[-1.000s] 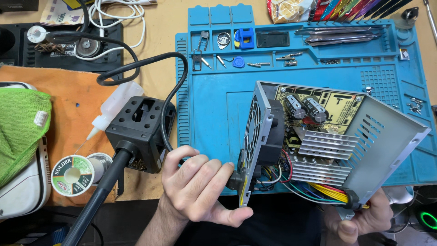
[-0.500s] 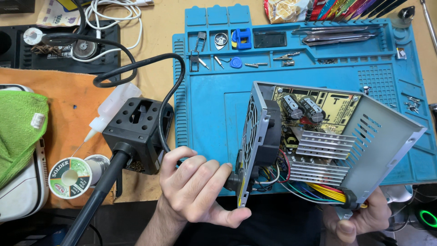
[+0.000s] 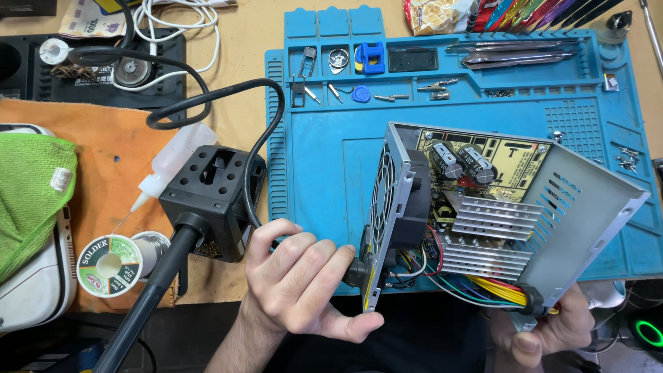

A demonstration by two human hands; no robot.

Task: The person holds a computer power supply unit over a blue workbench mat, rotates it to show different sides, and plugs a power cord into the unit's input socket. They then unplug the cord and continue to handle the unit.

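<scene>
The opened power supply unit (image 3: 511,207) lay tilted over the blue repair mat (image 3: 324,166), long axis running left to right, fan face pointing left. The left hand (image 3: 297,283) curled its fingers around the black power plug (image 3: 356,269) at the fan end; the right hand (image 3: 545,335) gripped the cable corner.

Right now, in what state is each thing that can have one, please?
power supply case: cover off, tilted up on the blue mat.
fan: mounted on the case's end wall.
black plug: at that end wall, gripped by the left hand.
right hand: holds the case's near corner.
solder spool: lying on its side.
green cloth: crumpled.
</scene>
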